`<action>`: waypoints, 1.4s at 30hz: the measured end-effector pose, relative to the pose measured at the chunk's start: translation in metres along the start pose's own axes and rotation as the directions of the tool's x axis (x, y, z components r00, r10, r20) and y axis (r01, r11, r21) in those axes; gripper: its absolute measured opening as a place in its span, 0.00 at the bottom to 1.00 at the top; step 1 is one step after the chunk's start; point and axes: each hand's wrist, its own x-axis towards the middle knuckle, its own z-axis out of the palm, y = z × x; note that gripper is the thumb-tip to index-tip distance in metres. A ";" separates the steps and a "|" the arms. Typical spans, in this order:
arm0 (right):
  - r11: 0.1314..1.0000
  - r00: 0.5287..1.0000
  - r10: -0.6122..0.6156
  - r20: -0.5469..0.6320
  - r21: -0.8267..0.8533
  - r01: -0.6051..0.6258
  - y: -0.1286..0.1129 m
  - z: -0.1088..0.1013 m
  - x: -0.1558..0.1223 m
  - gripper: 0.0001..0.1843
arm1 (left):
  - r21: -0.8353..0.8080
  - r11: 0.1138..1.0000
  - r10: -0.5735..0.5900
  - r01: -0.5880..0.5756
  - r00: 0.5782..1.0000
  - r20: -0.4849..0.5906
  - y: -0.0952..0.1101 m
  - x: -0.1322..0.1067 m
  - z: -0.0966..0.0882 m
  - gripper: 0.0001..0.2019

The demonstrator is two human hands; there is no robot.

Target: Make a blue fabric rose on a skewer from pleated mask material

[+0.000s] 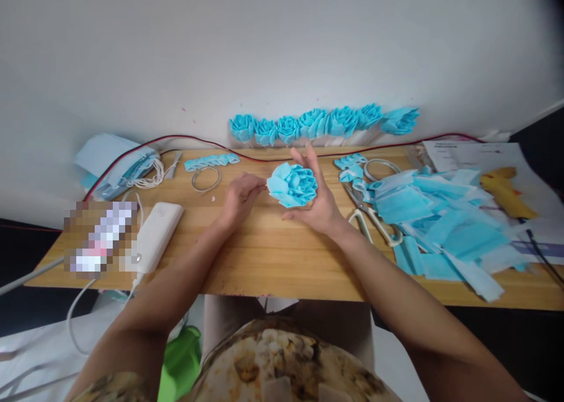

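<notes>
While held over the middle of the wooden table (264, 261), toward its back edge: light-blue layered fabric rosette (293, 184), cradled in the half-open right hand (319, 205), outer petal seemingly pinched by the left hand (238, 199). Soft, light, crushable; best supported from underneath.

A home craft corner, set up at a plain wooden table (264, 261) pushed against a bare white wall (282, 49). Along the table's back edge stands a row of finished blue flowers (317, 123). On its right side lie scissors (374, 217), a heap of blue cut pieces (440, 220) and a glue gun (506, 193). At its left end are face masks (118, 164) and a power bank (156, 234). Above its middle is one unfinished flower (293, 184).
</notes>
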 end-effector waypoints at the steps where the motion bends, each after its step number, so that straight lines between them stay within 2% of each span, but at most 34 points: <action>1: 1.000 1.000 0.008 -0.014 0.002 -0.008 -0.002 0.001 0.000 0.74 | 0.008 1.000 0.017 -0.017 1.000 0.000 0.001 0.000 0.001 0.13; 7: 0.996 0.994 -0.073 -0.082 0.039 0.076 -0.010 0.004 0.001 0.62 | 0.040 0.996 0.080 -0.083 0.994 0.069 0.005 -0.001 0.002 0.13; 12: 0.999 0.985 0.034 -0.166 0.017 -0.032 -0.011 0.005 -0.002 0.46 | 0.008 1.000 0.003 -0.003 0.996 0.090 0.001 -0.002 0.005 0.10; 16: 0.995 0.957 0.100 -0.273 0.011 -0.101 -0.017 0.004 -0.002 0.29 | -0.071 0.991 -0.115 0.117 0.993 0.025 -0.004 -0.006 0.008 0.08; 18: 0.988 0.927 0.150 -0.343 0.030 -0.149 -0.019 0.003 -0.002 0.24 | -0.086 0.982 -0.168 0.167 0.986 -0.009 -0.006 -0.008 0.010 0.08; 22: 0.963 0.848 0.269 -0.456 0.105 -0.249 -0.013 0.002 0.000 0.21 | -0.087 0.977 -0.198 0.195 0.980 -0.023 -0.004 -0.006 0.010 0.09; 28: 0.922 0.730 0.386 -0.564 0.237 -0.305 -0.002 0.001 0.003 0.23 | -0.134 0.967 -0.217 0.217 0.976 0.014 0.002 -0.004 0.012 0.09; 30: 0.911 0.747 0.409 -0.523 0.285 -0.300 -0.003 0.000 0.005 0.28 | -0.157 0.959 -0.234 0.235 0.972 0.028 0.003 -0.005 0.011 0.09; 33: 0.908 0.848 0.363 -0.387 0.354 -0.227 -0.006 0.000 0.006 0.42 | -0.180 0.945 -0.273 0.273 0.962 0.021 0.004 -0.005 0.010 0.09; 35: 0.911 0.891 0.308 -0.332 0.372 -0.176 -0.005 -0.001 0.007 0.53 | -0.194 0.935 -0.302 0.298 0.953 0.006 0.004 -0.005 0.008 0.09; 38: 0.920 0.913 0.277 -0.298 0.356 -0.163 0.000 -0.001 0.006 0.61 | -0.208 0.928 -0.315 0.311 0.949 0.011 0.003 -0.004 0.007 0.10; 42: 0.920 0.933 0.268 -0.240 0.350 -0.174 0.008 -0.002 0.005 0.63 | -0.196 0.945 -0.258 0.261 0.965 0.044 0.003 -0.004 0.006 0.09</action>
